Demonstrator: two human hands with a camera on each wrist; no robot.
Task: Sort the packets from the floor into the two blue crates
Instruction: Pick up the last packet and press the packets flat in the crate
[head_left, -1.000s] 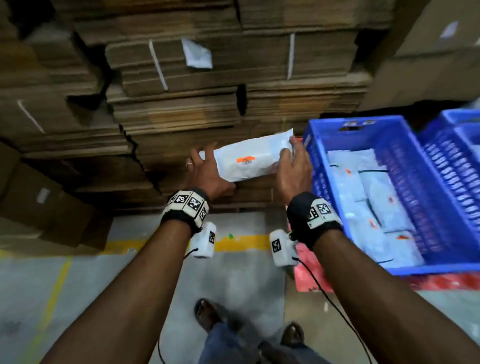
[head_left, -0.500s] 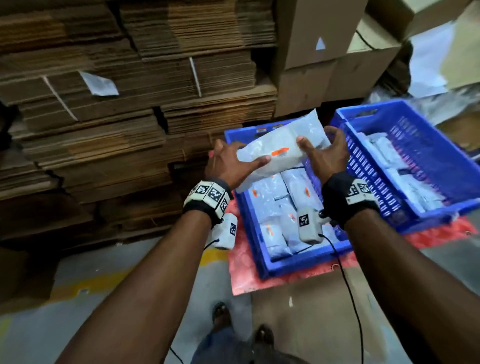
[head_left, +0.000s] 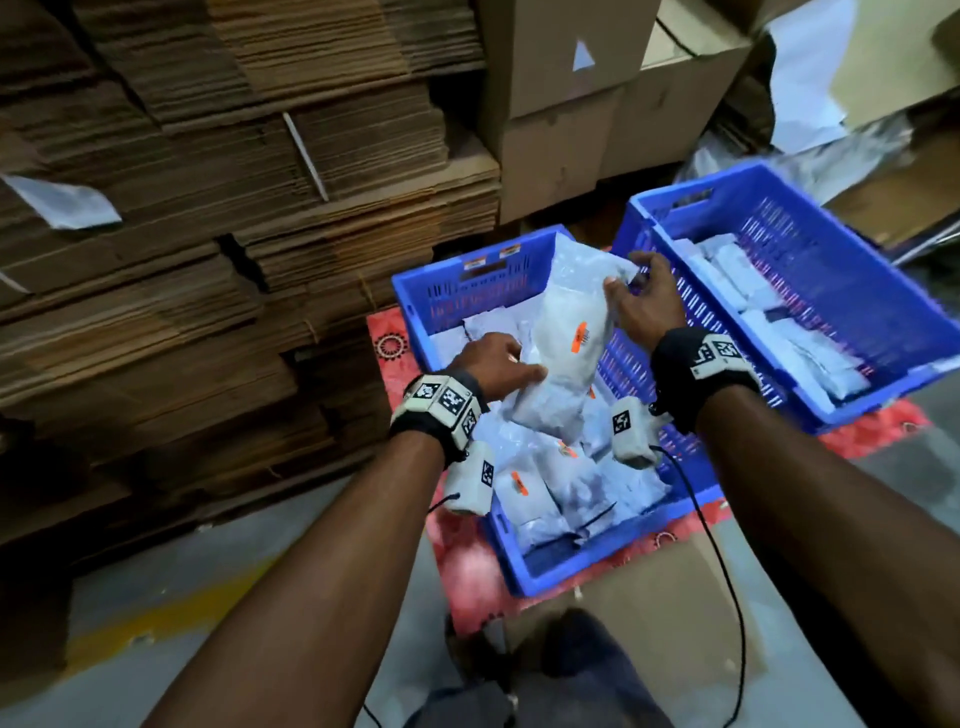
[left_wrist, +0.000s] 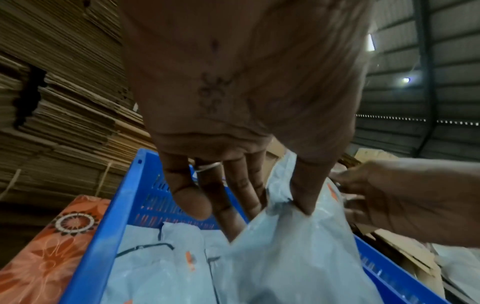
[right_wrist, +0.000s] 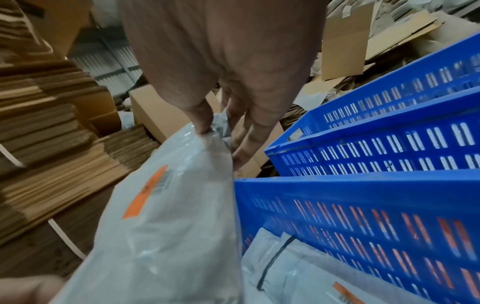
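I hold a pale grey packet (head_left: 566, 343) with an orange label above the near blue crate (head_left: 415, 301), tilted with its far end up. My left hand (head_left: 498, 364) pinches its lower left edge between thumb and fingers; the packet (left_wrist: 291, 246) fills the left wrist view's lower right. My right hand (head_left: 644, 301) pinches the top corner, thumb on the packet (right_wrist: 166, 216). Several similar packets (head_left: 540, 488) lie in the near crate. The second blue crate (head_left: 841, 249) to the right also holds packets.
Both crates stand on a red patterned mat (head_left: 467, 566) on the grey floor. Stacks of flattened cardboard (head_left: 208, 260) rise on the left, cardboard boxes (head_left: 561, 119) behind the crates. My feet (head_left: 571, 649) are just before the mat.
The view has swung right and down onto the crates. Both hands carried the packet from in front of the cardboard stacks to above the near crate and turned it from crosswise to lengthwise.
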